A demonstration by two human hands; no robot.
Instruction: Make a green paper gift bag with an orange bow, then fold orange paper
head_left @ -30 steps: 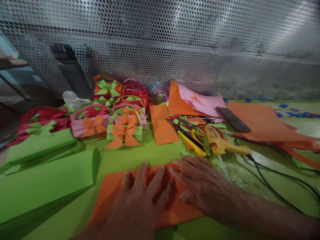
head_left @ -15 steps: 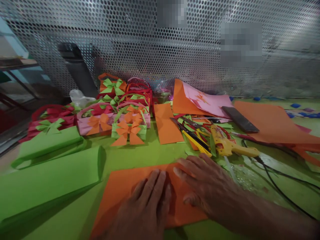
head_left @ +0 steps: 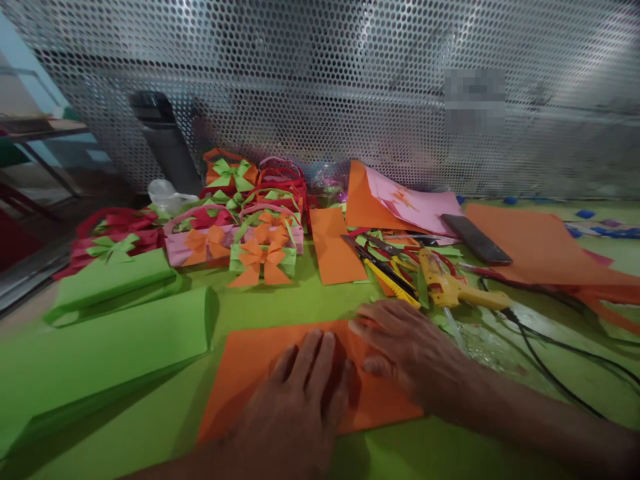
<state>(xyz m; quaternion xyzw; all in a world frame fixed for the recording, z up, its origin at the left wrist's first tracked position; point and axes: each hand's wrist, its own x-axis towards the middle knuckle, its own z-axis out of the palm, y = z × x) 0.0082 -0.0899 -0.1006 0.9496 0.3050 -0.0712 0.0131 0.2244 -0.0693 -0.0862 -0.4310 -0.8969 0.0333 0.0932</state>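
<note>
A folded sheet of orange paper (head_left: 240,373) lies on the green tabletop (head_left: 280,303) right in front of me. My left hand (head_left: 295,400) rests on its middle, fingers stretched out and pressing down. Beside it my right hand (head_left: 405,347) lies on the paper's right part, fingers extended and slightly bent, the thumb toward my left hand. Neither hand grips anything. Part of the paper is hidden under both hands. Just beyond my right hand are a yellow utility knife (head_left: 393,280) and a yellow glue gun (head_left: 450,287).
Folded green paper pieces (head_left: 125,347) lie at the left. Small paper baskets with bows (head_left: 263,257) stand behind. A black phone (head_left: 475,239), orange sheets (head_left: 525,240) and a black cord (head_left: 550,390) are at the right. A dark bottle (head_left: 167,143) stands near the perforated metal panel (head_left: 300,80).
The view has shifted a little. Both hands stay flat on the orange paper; the left fingers have spread slightly, and the paper's near edge appears higher in view.
</note>
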